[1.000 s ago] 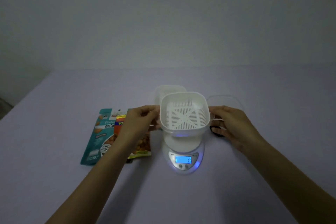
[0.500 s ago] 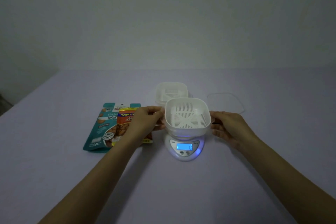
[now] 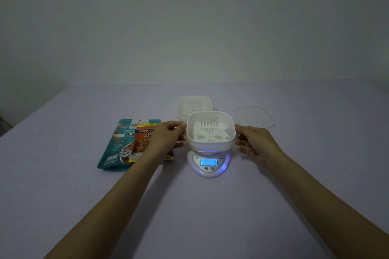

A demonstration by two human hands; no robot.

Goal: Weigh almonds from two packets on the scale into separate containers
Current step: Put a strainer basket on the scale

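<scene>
A white slotted container (image 3: 211, 130) sits on the small white digital scale (image 3: 208, 164), whose blue display is lit and reads 0. My left hand (image 3: 168, 139) holds the container's left rim with thumb and curled fingers. My right hand (image 3: 252, 143) holds its right side with curled fingertips against the wall. Nothing is inside it. Just behind stands a second white slotted container (image 3: 194, 106). Two almond packets lie left of the scale: a teal one (image 3: 117, 145) and an orange one (image 3: 143, 143) overlapping it, partly hidden by my left hand.
A clear plastic lid (image 3: 254, 116) lies flat on the table at the back right of the scale. The pale purple table (image 3: 63, 195) runs to a plain wall behind.
The container came down from the air onto the scale between my hands. Over the last half second it and both hands have stayed nearly still.
</scene>
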